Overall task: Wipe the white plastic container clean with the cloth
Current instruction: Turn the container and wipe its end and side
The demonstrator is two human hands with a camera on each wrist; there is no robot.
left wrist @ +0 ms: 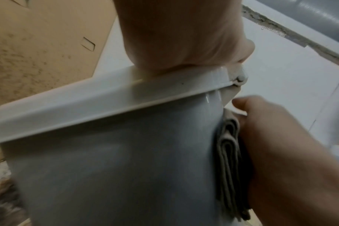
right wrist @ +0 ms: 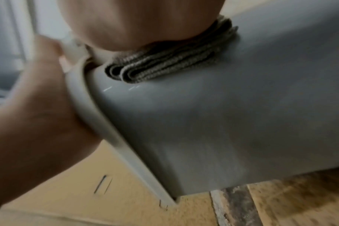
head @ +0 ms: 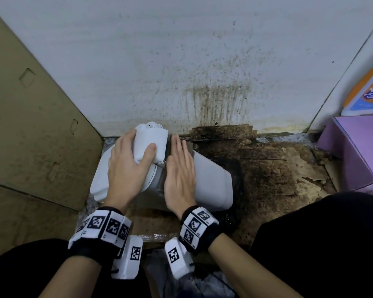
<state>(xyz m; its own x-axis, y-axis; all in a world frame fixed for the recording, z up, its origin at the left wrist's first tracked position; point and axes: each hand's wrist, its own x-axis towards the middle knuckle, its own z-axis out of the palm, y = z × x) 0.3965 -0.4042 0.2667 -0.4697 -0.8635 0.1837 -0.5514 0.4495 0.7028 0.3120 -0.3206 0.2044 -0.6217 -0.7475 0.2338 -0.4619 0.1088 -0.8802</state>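
Fingers (head: pixel 178 145) of the right hand (head: pixel 180 177) lie straight and together, pressing a folded grey cloth (right wrist: pixel 164 61) flat against the upper side of the white plastic container (head: pixel 213 179). In the right wrist view the cloth shows as several stacked folds squeezed between the palm and the container's smooth wall, close to the rim. The left wrist view shows the same folds edge-on under the right hand (left wrist: pixel 284 152).

The left hand (head: pixel 125 168) grips the container's lid end (head: pixel 151 143), thumb curled over the top of the white cap-like part and the other fingers wrapped round its far side; the heel of the hand rests on the projecting rim (left wrist: pixel 106 97).

The container lies on its side on the floor, its lid end toward the left and toward the wall, its closed base toward the right. It rests on stained, darkened cardboard sheets (head: pixel 274 168) spread over the floor. Behind it rises a pale wall (head: pixel 181 50) with brown streaks and specks just above the floor line. A large brown cardboard panel (head: pixel 30 125) leans at the left, a lilac box (head: pixel 353 151) stands at the right. Both wrists wear black bands carrying white blocks with square black-and-white markers (head: pixel 108 226). Dark-clothed legs frame the bottom of the head view.
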